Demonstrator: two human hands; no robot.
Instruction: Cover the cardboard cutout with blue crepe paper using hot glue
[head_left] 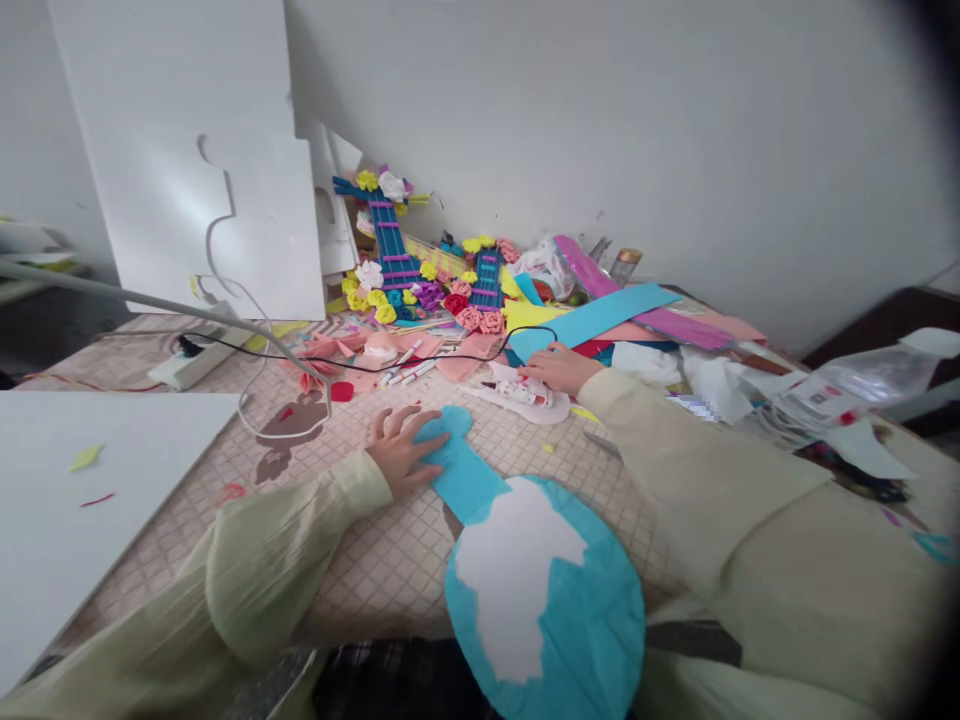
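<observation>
My left hand (405, 450) lies with fingers spread on the narrow neck of a blue paper-covered cutout (469, 480). The cutout's round end (592, 620) hangs over the near table edge, with a bare white patch (510, 570) where the blue crepe paper does not reach. Farther back, my right hand (562, 370) has its fingers curled on what looks like a white patterned glue gun (521, 392), which is over a white paper piece (551, 411). A black cable (450, 357) runs up to that hand. Part of the tool is hidden by my fingers.
Flower-decorated paper guitars (394, 245) lean at the back wall. Blue crepe strips (622, 312), markers (409, 370) and plastic wrapping (847, 390) crowd the far and right sides. A power strip (199, 355), a pale cable (150, 297) and a white board (97, 500) lie left.
</observation>
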